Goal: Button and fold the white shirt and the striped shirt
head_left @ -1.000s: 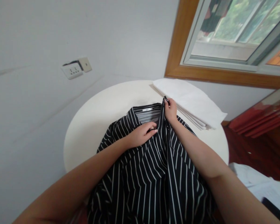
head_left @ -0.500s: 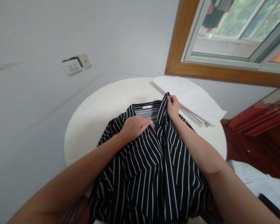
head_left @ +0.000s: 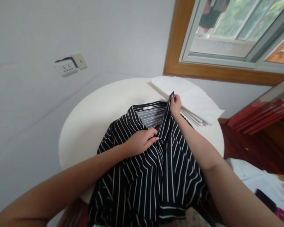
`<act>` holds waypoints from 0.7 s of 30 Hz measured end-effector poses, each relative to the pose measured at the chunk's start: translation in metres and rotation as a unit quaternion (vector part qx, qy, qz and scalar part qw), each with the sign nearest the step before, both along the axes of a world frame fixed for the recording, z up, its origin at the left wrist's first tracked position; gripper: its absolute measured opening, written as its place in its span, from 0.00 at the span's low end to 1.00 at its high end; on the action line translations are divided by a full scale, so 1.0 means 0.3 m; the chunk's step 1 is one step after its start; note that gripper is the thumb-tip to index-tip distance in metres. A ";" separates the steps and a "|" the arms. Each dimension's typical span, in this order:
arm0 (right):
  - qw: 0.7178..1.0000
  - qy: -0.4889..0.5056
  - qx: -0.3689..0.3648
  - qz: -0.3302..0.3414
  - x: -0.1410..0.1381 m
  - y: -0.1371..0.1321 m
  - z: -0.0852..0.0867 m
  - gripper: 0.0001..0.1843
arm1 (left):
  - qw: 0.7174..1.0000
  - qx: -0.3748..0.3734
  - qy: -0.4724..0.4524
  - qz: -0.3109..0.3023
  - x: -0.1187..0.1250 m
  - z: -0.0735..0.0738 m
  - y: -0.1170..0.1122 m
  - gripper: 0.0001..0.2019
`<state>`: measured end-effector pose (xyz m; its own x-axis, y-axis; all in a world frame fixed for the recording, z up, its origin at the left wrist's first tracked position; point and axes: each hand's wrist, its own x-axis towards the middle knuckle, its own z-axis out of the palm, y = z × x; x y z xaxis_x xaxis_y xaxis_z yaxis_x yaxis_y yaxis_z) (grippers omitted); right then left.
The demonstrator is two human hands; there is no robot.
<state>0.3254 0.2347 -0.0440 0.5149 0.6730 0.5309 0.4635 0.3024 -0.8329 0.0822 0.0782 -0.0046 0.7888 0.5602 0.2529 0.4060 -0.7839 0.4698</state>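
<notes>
A black shirt with white stripes point(head_left: 144, 179) lies front up on a round white table point(head_left: 78, 126), its lower part hanging over the near edge. Its collar is at the far end, with a small white label inside the neck. My right hand point(head_left: 175, 104) pinches the tip of the collar on the right and holds it raised. At the front opening below the neck, my left hand point(head_left: 142, 142) is closed on the shirt's edge, thumb against fingers. The cloth right under the left fingers is partly hidden.
Folded white cloth or paper sheets point(head_left: 189, 94) lie at the table's back right. A wall socket point(head_left: 65, 67) is at the left, a wood-framed window point(head_left: 227, 74) at the right. Red fabric point(head_left: 251, 116) hangs at the far right, with papers point(head_left: 253, 176) below.
My left hand has slid down the shirt's front opening, away from the neck. The collar's right side is pulled up straighter in my right hand. The view has shifted slightly right.
</notes>
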 end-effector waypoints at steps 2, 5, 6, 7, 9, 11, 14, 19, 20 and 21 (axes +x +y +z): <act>1.000 -0.006 -0.001 0.002 -0.003 -0.003 0.004 0.12 | 0.998 0.049 0.022 0.028 -0.021 -0.011 -0.004 0.14; 0.999 -0.045 0.008 0.011 -0.004 -0.007 0.012 0.12 | 0.989 0.125 0.066 0.038 -0.056 -0.014 -0.016 0.18; 0.999 -0.052 0.004 0.013 -0.001 -0.008 0.013 0.12 | 0.986 0.146 0.076 0.035 -0.067 -0.013 -0.020 0.18; 0.999 -0.051 -0.006 0.012 0.005 -0.008 0.013 0.12 | 0.982 0.165 0.080 0.034 -0.076 -0.010 -0.024 0.18; 0.999 -0.035 -0.034 -0.006 0.020 -0.003 0.005 0.13 | 0.978 0.192 0.077 0.037 -0.089 -0.006 -0.025 0.18; 0.998 -0.018 -0.055 -0.017 0.033 0.005 -0.002 0.13 | 0.976 0.199 0.073 0.049 -0.096 -0.003 -0.013 0.18; 0.998 -0.041 -0.036 0.020 0.021 0.003 0.024 0.12 | 0.979 0.180 0.052 0.074 -0.100 -0.001 0.024 0.17; 0.962 -0.209 0.025 0.176 -0.102 -0.175 0.242 0.18 | 0.981 0.165 0.011 0.103 -0.120 0.012 0.080 0.15; 0.942 -0.245 0.006 0.231 -0.134 -0.241 0.286 0.17 | 0.980 0.171 0.010 0.105 -0.128 0.016 0.089 0.15; 0.911 -0.281 -0.019 0.301 -0.163 -0.311 0.318 0.15 | 0.978 0.177 0.009 0.107 -0.138 0.019 0.099 0.14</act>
